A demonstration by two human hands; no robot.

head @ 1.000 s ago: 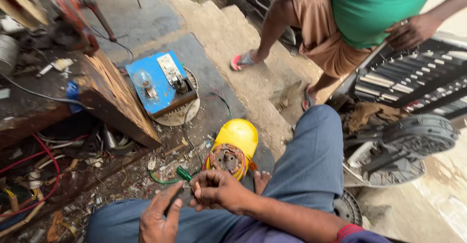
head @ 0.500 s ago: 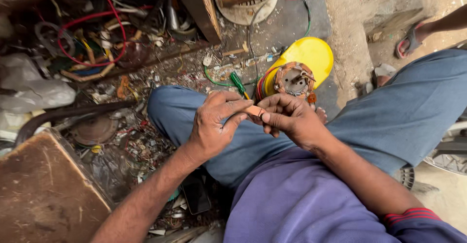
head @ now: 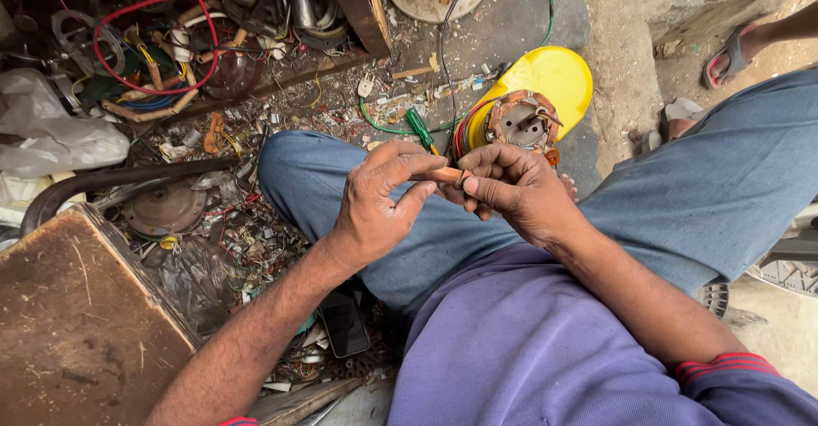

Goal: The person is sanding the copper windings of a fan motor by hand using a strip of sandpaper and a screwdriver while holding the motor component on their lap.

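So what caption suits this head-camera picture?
Both hands, left hand and right hand, pinch a small copper-coloured piece above a yellow-cased motor.

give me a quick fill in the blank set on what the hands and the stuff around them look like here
1. Both hands, left hand and right hand, pinch a small ____-coloured tube between them.
2. The motor winding sits in a ____ housing.
3. The screwdriver beyond the fingers has a ____ handle.
4. The person's legs wear ____ jeans.

Missing words: copper; yellow; green; blue
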